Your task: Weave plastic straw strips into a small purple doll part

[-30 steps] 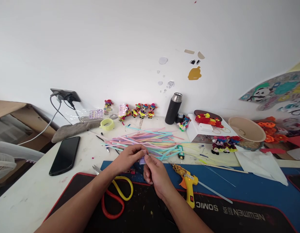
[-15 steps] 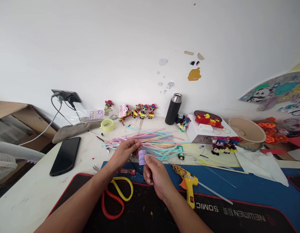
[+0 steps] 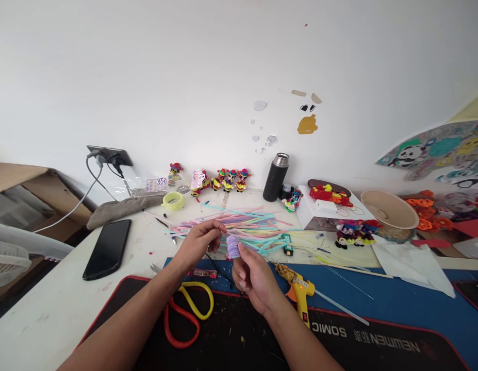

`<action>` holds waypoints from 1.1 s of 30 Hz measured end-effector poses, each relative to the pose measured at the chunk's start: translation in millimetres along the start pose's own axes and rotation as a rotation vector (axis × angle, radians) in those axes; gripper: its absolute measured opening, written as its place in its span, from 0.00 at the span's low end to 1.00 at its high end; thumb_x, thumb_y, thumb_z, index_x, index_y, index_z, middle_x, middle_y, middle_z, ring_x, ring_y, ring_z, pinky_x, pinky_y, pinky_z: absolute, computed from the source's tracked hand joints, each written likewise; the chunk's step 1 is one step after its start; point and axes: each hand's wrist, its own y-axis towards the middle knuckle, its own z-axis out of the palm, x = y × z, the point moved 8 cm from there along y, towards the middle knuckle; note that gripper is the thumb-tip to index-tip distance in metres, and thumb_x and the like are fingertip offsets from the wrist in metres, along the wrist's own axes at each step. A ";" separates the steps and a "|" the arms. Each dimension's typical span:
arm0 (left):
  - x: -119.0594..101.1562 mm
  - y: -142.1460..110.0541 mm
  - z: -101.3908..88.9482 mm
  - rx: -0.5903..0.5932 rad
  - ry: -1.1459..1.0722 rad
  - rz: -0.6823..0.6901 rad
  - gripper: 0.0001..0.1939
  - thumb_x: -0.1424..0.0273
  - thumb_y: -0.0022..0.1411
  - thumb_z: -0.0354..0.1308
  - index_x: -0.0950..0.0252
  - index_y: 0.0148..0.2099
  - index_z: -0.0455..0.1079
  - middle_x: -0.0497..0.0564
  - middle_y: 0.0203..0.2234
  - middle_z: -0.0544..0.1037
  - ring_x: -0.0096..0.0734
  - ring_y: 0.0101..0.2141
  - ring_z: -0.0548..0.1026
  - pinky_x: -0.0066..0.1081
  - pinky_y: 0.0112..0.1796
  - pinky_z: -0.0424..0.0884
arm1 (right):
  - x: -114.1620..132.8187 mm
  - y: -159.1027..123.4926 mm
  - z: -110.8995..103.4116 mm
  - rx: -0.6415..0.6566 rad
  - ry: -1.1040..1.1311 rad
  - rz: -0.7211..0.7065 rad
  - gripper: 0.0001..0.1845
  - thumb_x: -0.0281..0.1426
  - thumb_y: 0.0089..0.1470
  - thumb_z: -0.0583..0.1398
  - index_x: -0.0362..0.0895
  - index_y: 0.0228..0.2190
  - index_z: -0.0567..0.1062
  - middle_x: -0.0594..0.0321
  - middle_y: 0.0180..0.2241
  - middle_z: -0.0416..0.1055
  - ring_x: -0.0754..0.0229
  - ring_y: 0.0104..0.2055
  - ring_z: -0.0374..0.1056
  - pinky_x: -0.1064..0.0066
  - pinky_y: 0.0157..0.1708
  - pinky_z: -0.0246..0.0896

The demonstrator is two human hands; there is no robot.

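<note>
In my right hand [image 3: 256,278] is a short lilac coil of fuzzy pipe cleaner [image 3: 233,247], pinched between the thumb and fingers. My left hand [image 3: 203,239] is just left of the coil, its fingers curled in toward the thumb; whatever they may hold is too small to make out. Behind both hands lies a loose heap of pastel pipe cleaners [image 3: 258,226]. Scissors with one red and one yellow handle [image 3: 182,324] rest on the dark mat below my left forearm. A yellow hot glue gun [image 3: 300,293] lies to the right of my right hand.
A black phone [image 3: 107,250] lies at the left. Along the wall stand several small fuzzy dolls [image 3: 231,180] and a black thermos [image 3: 276,178]. A white box [image 3: 308,211], a beige bowl [image 3: 389,208] and a white tissue [image 3: 414,268] are at the right.
The lilac coil and my right hand have shifted slightly right and up. My left fingers are now a little farther from the coil. The whole view has tilted slightly.
</note>
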 end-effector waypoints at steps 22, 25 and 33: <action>-3.6 -8.9 18.5 0.145 0.014 -0.019 0.30 0.40 0.64 0.56 0.66 0.33 0.71 0.48 0.18 0.76 0.28 0.16 0.72 0.26 0.19 0.63 | 9.5 -1.6 1.9 0.044 0.064 -0.023 0.27 0.51 0.54 0.70 0.44 0.25 0.68 0.76 0.13 0.56 0.71 0.13 0.46 0.75 0.14 0.36; -9.0 -10.1 16.4 0.138 0.092 0.008 0.34 0.38 0.65 0.52 0.66 0.31 0.71 0.45 0.15 0.70 0.24 0.16 0.65 0.26 0.20 0.57 | 9.9 -1.9 1.7 0.040 0.064 -0.019 0.28 0.51 0.54 0.70 0.45 0.23 0.65 0.76 0.13 0.56 0.71 0.13 0.46 0.75 0.15 0.36; -16.4 -13.0 24.1 0.190 0.137 0.068 0.29 0.42 0.65 0.56 0.62 0.27 0.62 0.42 0.16 0.63 0.24 0.19 0.59 0.27 0.23 0.57 | 9.7 -2.6 1.4 0.014 0.023 -0.029 0.30 0.54 0.53 0.69 0.46 0.24 0.63 0.76 0.14 0.56 0.71 0.13 0.45 0.75 0.15 0.35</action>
